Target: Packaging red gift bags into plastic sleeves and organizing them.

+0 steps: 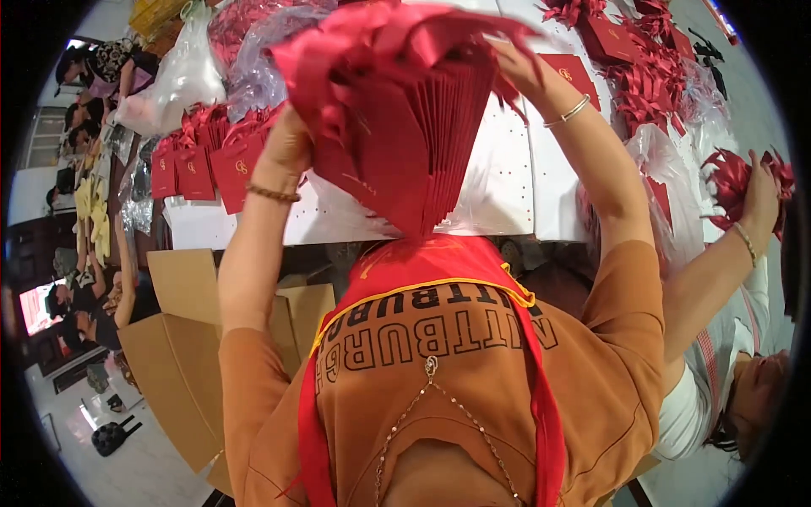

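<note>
A thick stack of red paper gift bags point(384, 152) with satin ribbons stands on a lower corner, raised over the near edge of the white table point(507, 182). My left hand point(289, 145) is closed around the stack's left side, its fingers partly hidden behind the bags. On the upper right, my right hand point(517, 69) grips the far side, partly covered by loose ribbon. The ribbons point(397, 38) flop over the top and are blurred by motion. Gold print shows faintly on the front bag.
More red bags point(198, 169) stand at the table's left, beside clear plastic bags point(182, 80). Ribboned bags point(642, 80) pile up at the right. A co-worker's hand point(760, 198) holds red ribbons there. An open cardboard box point(173, 372) sits by my left side. Other people work farther left.
</note>
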A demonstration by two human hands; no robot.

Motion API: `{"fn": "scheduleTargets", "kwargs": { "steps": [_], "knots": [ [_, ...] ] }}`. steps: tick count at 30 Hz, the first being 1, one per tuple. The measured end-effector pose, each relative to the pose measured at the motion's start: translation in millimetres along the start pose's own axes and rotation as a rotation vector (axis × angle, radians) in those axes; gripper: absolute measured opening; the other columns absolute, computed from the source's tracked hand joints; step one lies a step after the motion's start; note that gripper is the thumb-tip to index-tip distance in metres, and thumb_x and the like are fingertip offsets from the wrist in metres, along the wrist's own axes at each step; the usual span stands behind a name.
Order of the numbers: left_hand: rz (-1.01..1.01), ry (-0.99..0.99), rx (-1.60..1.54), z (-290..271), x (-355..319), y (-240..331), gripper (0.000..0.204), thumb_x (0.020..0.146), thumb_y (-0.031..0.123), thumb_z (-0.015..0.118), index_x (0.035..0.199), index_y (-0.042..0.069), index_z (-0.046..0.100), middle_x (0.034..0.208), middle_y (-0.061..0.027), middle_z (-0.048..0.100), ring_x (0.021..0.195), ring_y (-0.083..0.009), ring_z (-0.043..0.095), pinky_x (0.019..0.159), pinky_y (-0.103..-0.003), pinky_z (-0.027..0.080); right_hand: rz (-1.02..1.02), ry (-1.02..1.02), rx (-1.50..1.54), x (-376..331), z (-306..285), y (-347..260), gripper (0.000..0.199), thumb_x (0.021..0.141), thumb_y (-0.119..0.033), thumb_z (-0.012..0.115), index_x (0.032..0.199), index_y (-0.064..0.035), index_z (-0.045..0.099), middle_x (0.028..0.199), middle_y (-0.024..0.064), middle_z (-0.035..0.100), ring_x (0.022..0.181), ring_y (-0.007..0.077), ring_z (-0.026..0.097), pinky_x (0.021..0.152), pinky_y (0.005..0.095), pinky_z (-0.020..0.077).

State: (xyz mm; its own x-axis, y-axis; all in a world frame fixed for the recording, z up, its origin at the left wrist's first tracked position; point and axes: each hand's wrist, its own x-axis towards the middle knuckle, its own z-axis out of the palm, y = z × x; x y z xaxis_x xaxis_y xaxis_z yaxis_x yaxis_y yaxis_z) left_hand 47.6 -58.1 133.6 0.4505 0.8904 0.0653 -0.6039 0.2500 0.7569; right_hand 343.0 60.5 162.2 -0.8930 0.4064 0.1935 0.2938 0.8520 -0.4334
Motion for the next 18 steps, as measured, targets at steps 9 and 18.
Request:
{"fn": "scheduleTargets", "kwargs": {
  "steps": [9,18],
  "knots": [
    [-0.209,0.285,0.32,24.1,11.4,-23.3,0.046,0.069,0.002,0.064,0.112,0.003,0.05,0.102,-0.0064,0.059,0.091,-0.0181,0.059,0.08,-0.032,0.05,0.277,-0.212,0.081,-9.2,-11.5,-21.3,0.028,0.079,-0.001,0.048,0.106,0.0029,0.055,0.102,0.012,0.06,0.09,0.0187,0.055,0.081,0.0315,0.042],
    [-0.284,0.318,0.43,6.9,13.0,-41.7,0.042,0.073,0.005,0.065,0.112,0.002,0.052,0.102,-0.0046,0.06,0.093,-0.016,0.058,0.078,-0.032,0.051,0.181,0.078,0.647,1.0,4.1,-11.1,0.06,0.066,0.002,0.046,0.125,-0.0075,0.044,0.077,0.0062,0.052,0.066,0.0154,0.047,0.064,0.0282,0.0414]
  ]
}}
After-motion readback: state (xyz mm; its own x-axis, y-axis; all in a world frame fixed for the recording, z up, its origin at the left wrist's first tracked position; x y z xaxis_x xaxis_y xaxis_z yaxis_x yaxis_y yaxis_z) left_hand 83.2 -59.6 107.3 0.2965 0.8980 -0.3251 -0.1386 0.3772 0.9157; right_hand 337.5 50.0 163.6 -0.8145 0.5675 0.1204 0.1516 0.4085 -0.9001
